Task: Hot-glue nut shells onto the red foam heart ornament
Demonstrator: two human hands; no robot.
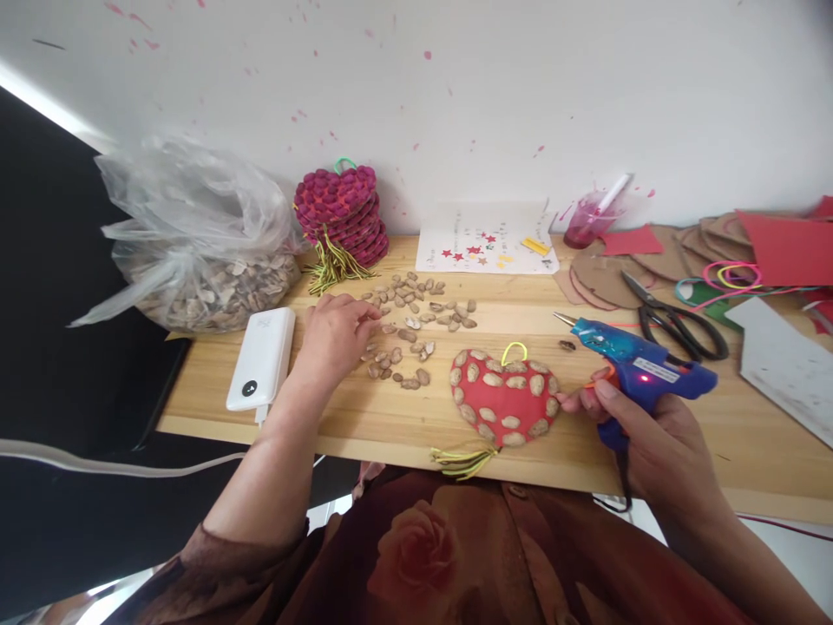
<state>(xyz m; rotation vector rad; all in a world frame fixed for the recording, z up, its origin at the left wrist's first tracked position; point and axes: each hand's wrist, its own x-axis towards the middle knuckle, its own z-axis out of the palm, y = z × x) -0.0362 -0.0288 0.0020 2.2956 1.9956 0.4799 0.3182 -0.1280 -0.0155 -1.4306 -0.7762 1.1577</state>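
Note:
A red heart [502, 395] dotted with peanut shells lies on the wooden table [748, 434], with a yellow loop at its top and yellow tassel strings below. My right hand [641, 425] grips a blue hot glue gun [634, 365] just right of the heart, nozzle pointing left, a red light lit on its side. My left hand [335, 334] reaches into loose peanut shells [416, 321] scattered left of the heart, fingers curled and pinching among them; whether a shell is between them is hidden.
A white power bank [262, 356] lies by my left wrist. A plastic bag of shells [201, 252] sits far left. A stack of purple-red hearts [342, 213], a sticker sheet [485, 239], a pink cup [586, 221], scissors [677, 321], cardboard and red paper lie behind.

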